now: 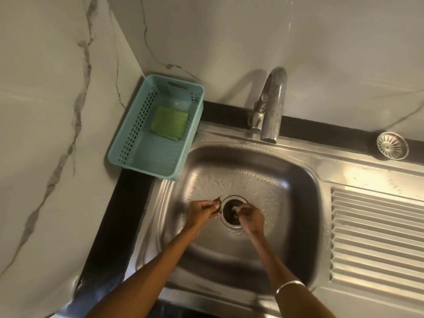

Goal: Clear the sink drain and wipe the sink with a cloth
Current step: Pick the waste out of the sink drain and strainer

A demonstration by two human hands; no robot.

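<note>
In the wet stainless steel sink, the left hand pinches a dark scrap of debris just left of the round open drain. The right hand reaches over the drain; whether it grasps anything cannot be told. A green cloth lies in the teal plastic basket, far left.

The right hand is motion-blurred over the drain, hiding its near rim; whether its fingers hold anything cannot be told. The dark scrap in the left hand is too small to identify. Both arms and the sink's drainboard run off the frame's edges.
</note>
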